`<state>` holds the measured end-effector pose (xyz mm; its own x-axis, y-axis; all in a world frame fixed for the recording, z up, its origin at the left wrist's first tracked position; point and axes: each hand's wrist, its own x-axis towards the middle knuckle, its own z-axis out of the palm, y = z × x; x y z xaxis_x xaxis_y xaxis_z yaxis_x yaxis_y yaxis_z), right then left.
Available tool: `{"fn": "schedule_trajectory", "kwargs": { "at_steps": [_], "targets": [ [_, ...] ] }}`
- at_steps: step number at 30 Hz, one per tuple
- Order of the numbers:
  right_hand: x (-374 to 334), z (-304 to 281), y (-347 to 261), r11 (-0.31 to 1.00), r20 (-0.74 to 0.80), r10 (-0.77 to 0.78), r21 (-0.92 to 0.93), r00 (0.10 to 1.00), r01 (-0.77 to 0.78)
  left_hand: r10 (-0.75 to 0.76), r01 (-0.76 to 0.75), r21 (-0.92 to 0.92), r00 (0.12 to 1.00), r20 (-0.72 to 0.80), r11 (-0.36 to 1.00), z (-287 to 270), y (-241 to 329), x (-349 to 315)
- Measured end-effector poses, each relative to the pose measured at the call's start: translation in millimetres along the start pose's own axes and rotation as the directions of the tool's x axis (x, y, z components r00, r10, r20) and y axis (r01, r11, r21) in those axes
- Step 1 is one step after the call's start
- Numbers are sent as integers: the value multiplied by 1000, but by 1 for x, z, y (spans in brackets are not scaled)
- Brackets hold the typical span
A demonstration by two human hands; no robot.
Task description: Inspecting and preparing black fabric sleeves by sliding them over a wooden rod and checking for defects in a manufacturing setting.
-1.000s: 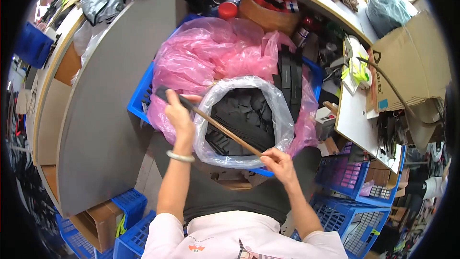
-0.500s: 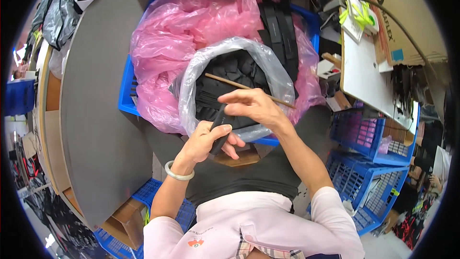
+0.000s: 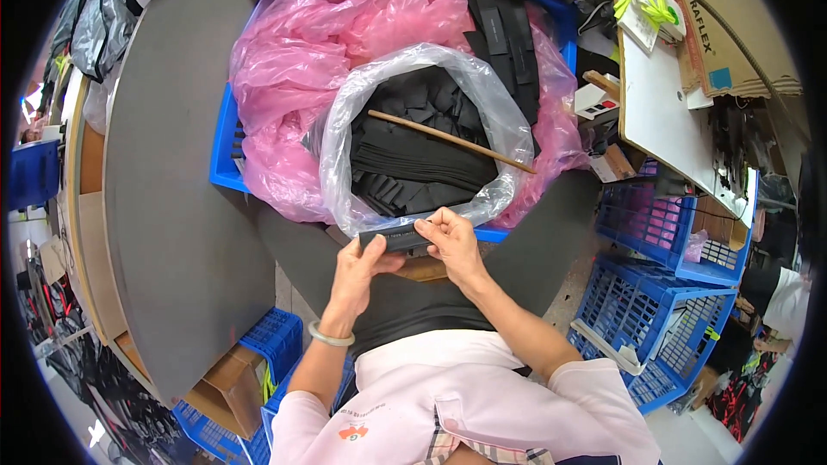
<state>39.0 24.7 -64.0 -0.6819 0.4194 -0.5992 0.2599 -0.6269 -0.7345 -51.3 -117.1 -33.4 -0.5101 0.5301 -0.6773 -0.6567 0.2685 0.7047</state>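
Observation:
Between my two hands a short black fabric strip [image 3: 398,237] with small pale print is held level, just on the near side of the bag's rim. My left hand [image 3: 359,269] grips its left end, thumb on top. At the right end, my right hand [image 3: 451,245] pinches it between thumb and fingers. Beyond them, a clear plastic bag [image 3: 338,164] stands with its mouth rolled back, full of similar black strips [image 3: 422,164], some in neat rows. A thin wooden stick [image 3: 448,139] lies slanted across the opening.
Pink plastic [image 3: 293,60] lines a blue crate [image 3: 226,142] around the bag, with longer black straps [image 3: 508,43] at its right. A grey tabletop [image 3: 181,181] runs along the left. Blue baskets [image 3: 642,319] are stacked at the right, below a white board [image 3: 663,112].
My right hand has come down and taken the strip's right end. The strip has turned from steeply slanted to nearly level and sits nearer to me, away from the bag's opening.

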Motion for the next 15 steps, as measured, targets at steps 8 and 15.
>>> {"fn": "schedule_trajectory", "kwargs": {
  "at_steps": [8,15],
  "targets": [
    [97,17,-21,596,188,-543,-600,818,534,37,-233,-666,955,-294,709,-13,0,47],
    [178,44,-6,124,267,-515,-917,815,380,47,-249,-530,930,-364,811,-22,13,45]
  ]
}}
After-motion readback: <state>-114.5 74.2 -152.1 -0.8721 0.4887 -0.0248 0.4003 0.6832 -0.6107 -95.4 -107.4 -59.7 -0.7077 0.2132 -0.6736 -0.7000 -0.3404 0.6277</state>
